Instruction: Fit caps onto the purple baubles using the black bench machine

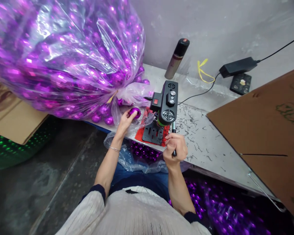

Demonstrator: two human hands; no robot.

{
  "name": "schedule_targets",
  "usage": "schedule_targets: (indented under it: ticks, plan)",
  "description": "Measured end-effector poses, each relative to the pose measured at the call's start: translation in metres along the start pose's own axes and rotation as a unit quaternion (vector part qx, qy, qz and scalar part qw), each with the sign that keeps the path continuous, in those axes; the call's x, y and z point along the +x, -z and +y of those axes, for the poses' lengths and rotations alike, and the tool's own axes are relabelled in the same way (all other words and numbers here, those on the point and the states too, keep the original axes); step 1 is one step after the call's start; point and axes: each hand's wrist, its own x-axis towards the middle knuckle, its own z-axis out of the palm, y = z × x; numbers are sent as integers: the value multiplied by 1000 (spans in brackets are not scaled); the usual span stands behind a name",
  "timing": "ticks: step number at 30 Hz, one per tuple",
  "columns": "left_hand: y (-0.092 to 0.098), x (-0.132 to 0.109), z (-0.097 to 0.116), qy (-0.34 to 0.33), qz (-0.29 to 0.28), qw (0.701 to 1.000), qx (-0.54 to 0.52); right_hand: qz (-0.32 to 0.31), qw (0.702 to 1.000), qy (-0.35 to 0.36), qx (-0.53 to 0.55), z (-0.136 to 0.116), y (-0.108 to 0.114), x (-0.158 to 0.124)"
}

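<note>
My left hand [126, 121] pinches a shiny purple ball ornament [134, 113] between thumb and fingers, just left of a small black machine [170, 101]. The machine has vent grilles, knobs and a red switch, and stands on a slotted black base plate [153, 134] over a red sheet [140, 133]. Closed in a fist, my right hand [175, 148] grips a slim rod with a black grip and a silver shaft [173, 126] at the machine's front right. Whether this rod is joined to the machine, I cannot tell.
A big clear bag of purple balls [71, 65] fills the upper left. Behind the machine are a spray can [177, 58], yellow tie [203, 71] and black power adapter [238, 67]. Small dark bits litter the white table [210, 147]. A cardboard box [264, 130] stands right.
</note>
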Motion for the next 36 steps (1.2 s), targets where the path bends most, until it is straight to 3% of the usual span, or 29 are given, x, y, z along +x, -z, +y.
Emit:
schedule_targets:
  ticks: [3,7,11,15,18,21,29,36]
  plan:
    - [-6,-19,1,64,-45,974,-213,10,1000,0,-7,-2,0,9]
    - [-16,-55,-8,85,-85,954,-273,25,1000,-3,-12,-4,1,22]
    - [-33,-82,-29,52,-93,970,-219,17,999,2,-28,-4,3,30]
    - [-45,-87,-41,-67,-83,993,-59,5,999,9,-39,-4,5,31]
    - [-47,-86,-42,-150,-53,980,117,3,999,16,-37,-4,6,30]
    - [-48,-83,-44,-182,-49,959,212,5,999,23,-31,-4,6,28]
    - [-58,-69,-57,-260,-83,921,277,-11,999,11,-29,-5,7,25]
    - [-61,-63,-63,-296,-91,914,263,-14,999,21,-31,-1,6,12]
